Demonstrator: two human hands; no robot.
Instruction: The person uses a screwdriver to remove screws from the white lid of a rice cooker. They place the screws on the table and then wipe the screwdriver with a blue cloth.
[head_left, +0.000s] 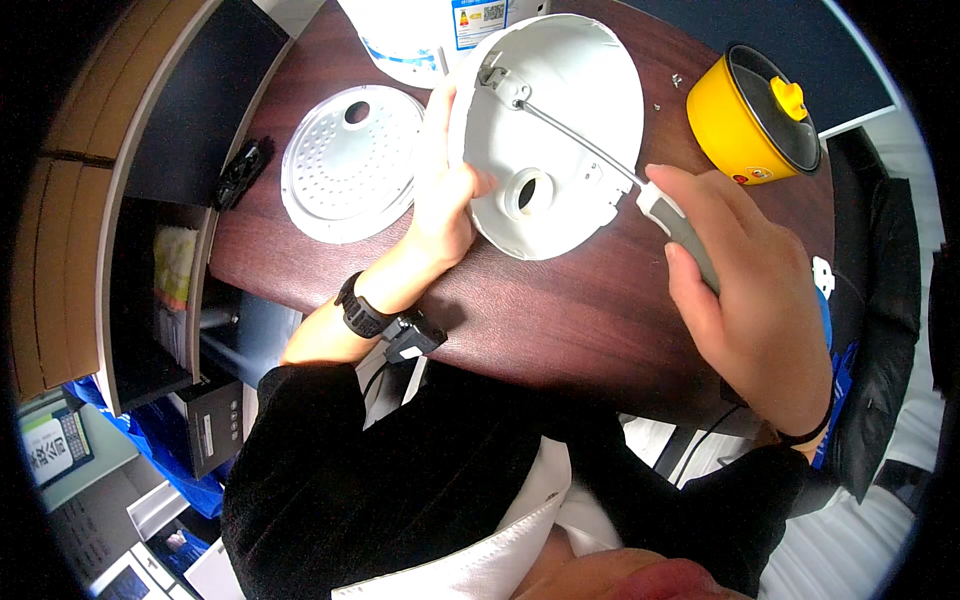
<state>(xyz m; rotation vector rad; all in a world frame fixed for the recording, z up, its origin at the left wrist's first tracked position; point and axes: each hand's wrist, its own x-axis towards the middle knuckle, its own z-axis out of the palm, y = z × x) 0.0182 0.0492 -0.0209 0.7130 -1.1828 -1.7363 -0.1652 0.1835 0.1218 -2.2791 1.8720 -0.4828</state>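
A round white plastic housing [560, 120] with a hole near its lower side is tipped up on the table, its hollow inside facing me. My left hand [445, 190] grips its left rim, thumb over the edge and fingers behind. In my right hand [740, 260] is a screwdriver [678, 232] with a grey and white handle. Its long shaft crosses the housing, and the tip meets a small grey bracket [507, 88] at the upper left inside. Left of the housing lies a round white perforated plate [352, 165] with one larger hole.
A yellow pot [735, 125] with a dark lid stands at the far right, with small screws [677, 80] beside it. Behind the housing is a white appliance body [400, 40] with a label. A black object [243, 172] lies at the table's left edge, near open shelves [150, 250].
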